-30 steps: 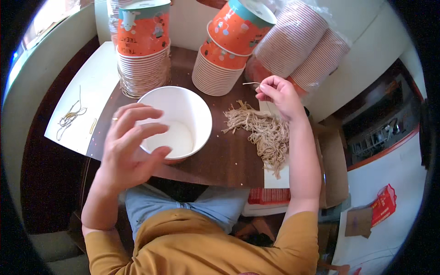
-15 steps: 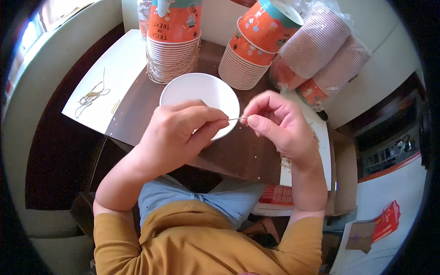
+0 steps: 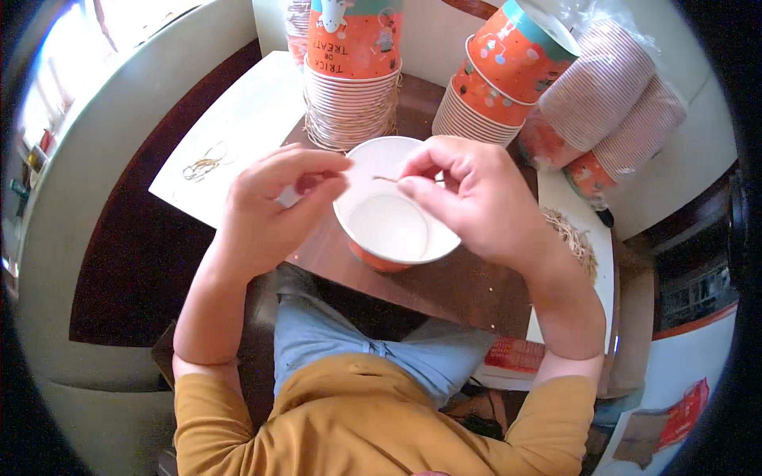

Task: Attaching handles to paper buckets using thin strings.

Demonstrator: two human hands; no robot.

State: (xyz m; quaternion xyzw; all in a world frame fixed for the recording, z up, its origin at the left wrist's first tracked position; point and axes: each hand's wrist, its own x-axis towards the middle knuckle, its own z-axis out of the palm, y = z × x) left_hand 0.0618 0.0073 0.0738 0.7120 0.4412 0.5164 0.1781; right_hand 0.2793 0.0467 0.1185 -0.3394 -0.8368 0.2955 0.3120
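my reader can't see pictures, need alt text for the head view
A person's right hand pinches a thin strand over an open, white-lined orange tub, while the open left hand hovers at its left side. Stacked orange tubs stand behind; loose strands lie on the right.

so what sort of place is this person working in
Probably a makeshift indoor work corner, perhaps at home: a brown tabletop holding stacked orange paper buckets, more plastic-wrapped bucket stacks, and a pile of beige strings.

Glare from the upper-left window [image 3: 89,51], soft daylight, dark grainy corners, fisheye-bent edges
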